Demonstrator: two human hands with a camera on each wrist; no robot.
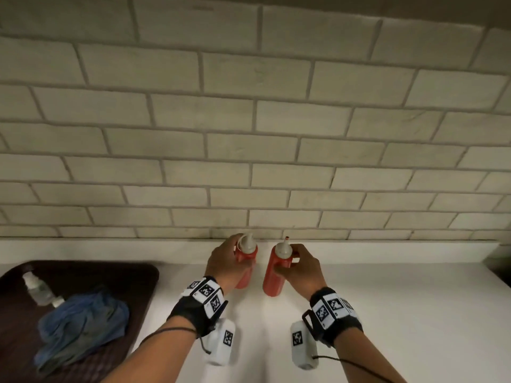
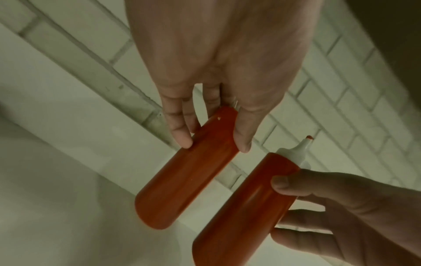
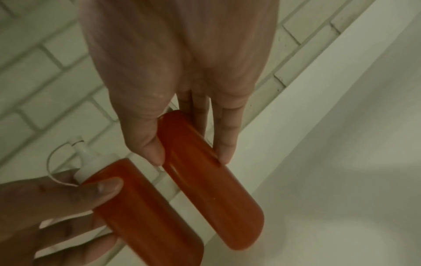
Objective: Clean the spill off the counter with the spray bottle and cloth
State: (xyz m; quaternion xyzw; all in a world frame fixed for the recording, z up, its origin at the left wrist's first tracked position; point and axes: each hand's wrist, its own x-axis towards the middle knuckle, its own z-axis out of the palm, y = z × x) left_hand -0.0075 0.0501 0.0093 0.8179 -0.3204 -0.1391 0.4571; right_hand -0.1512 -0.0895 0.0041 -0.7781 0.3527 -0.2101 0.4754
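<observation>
Each hand grips a red squeeze bottle with a white nozzle cap, close to the tiled wall. My left hand (image 1: pixel 235 258) wraps the left bottle (image 1: pixel 244 272) near its top, thumb and fingers (image 2: pixel 180 133) on opposite sides of it (image 2: pixel 187 180). My right hand (image 1: pixel 287 261) holds the right bottle (image 1: pixel 273 277) the same way, its body (image 3: pixel 212 189) between thumb and fingers. Both bottles are upright, a small gap apart. A small clear spray bottle (image 1: pixel 41 293) lies on its side beside a crumpled blue cloth (image 1: pixel 83 324). No spill shows.
The spray bottle and cloth lie on a dark brown tray (image 1: pixel 132 275) at the left of the white counter (image 1: pixel 387 313). A pale brick-tile backsplash (image 1: pixel 249 134) rises right behind the bottles. A dark edge shows at the counter's far right.
</observation>
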